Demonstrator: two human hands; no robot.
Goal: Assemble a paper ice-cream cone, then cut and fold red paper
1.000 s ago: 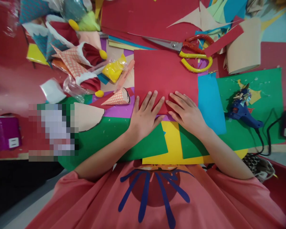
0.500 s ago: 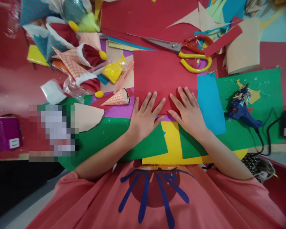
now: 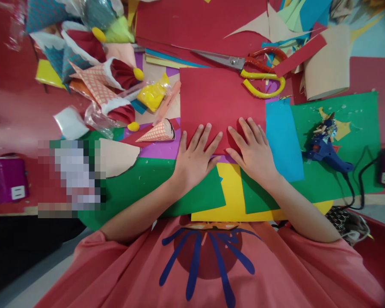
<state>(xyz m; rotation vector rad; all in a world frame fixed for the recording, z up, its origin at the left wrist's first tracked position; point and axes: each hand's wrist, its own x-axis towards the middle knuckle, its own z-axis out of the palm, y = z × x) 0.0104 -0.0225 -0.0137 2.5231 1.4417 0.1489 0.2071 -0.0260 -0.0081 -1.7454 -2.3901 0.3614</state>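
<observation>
Red card made up the square sheet (image 3: 223, 94), my landmark on the head feed. Left of it I saw the cream cut-out (image 3: 118, 156), then the checked cone (image 3: 157, 130) near its left edge. The left hand (image 3: 193, 160) lay on the sheet's near left corner, palm down, fingers spread, gripping nothing. The scissors (image 3: 239, 63) reached over its far right corner. The right hand (image 3: 254, 149) covered the near right corner, just as flat and loose, with no hold on anything. The blue sheet (image 3: 284, 141) stuck out past the right edge; the glue gun (image 3: 327, 156) lay farther right.

I judged the step in hand to be steadying or smoothing the card; the next move seemed to call for even pressure, with the scissors kept clear. Compared with a second earlier, the right hand had swung outward, away from the left, which had hardly stirred.
</observation>
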